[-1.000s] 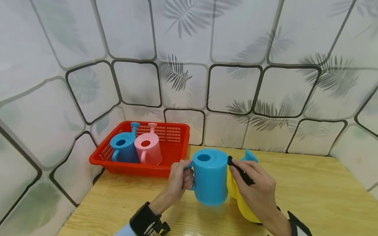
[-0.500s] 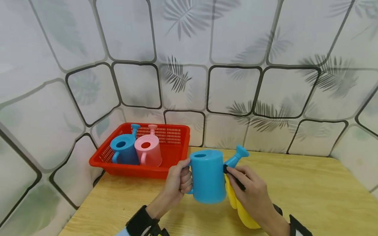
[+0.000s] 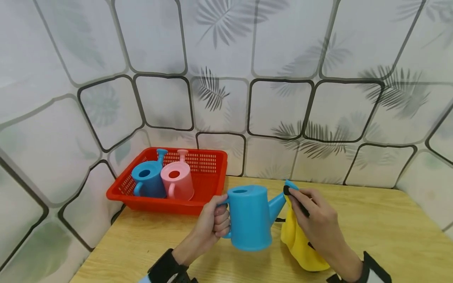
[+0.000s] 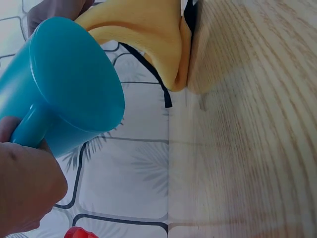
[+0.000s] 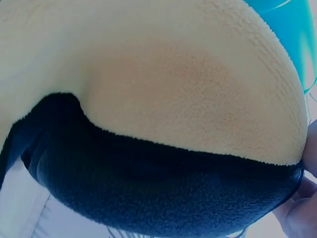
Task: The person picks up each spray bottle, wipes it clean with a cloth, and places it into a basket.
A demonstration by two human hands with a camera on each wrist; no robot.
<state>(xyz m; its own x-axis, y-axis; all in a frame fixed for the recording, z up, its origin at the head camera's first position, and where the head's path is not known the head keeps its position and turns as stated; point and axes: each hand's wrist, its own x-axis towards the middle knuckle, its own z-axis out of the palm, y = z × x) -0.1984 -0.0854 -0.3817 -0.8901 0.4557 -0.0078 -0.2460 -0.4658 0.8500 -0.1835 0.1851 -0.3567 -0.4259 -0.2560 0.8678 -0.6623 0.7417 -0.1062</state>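
My left hand (image 3: 212, 224) grips the handle of a light blue watering can (image 3: 249, 220), which it holds up over the table with the spout pointing right. In the left wrist view the can's flat bottom (image 4: 81, 77) faces the camera, fingers wrapped round the handle. My right hand (image 3: 320, 222) pinches a yellow cloth with black trim (image 3: 301, 243) at the sprinkler end of the spout (image 3: 277, 206), covering part of that end. The cloth hangs down toward the tabletop. Close up, the right wrist view is filled by the cloth's pale and black fabric (image 5: 188, 99).
At the back left of the wooden table (image 3: 382, 232) stands a red plastic basket (image 3: 209, 188). In it sit a darker blue watering can (image 3: 150, 182) and a pink watering can (image 3: 180, 182), side by side. A patterned curtain-like backdrop (image 3: 276, 106) encloses the table.
My right hand has moved with the cloth from the can's side, past the spout's base, to the spout's far end. The can has turned, so its spout shows more to the right.
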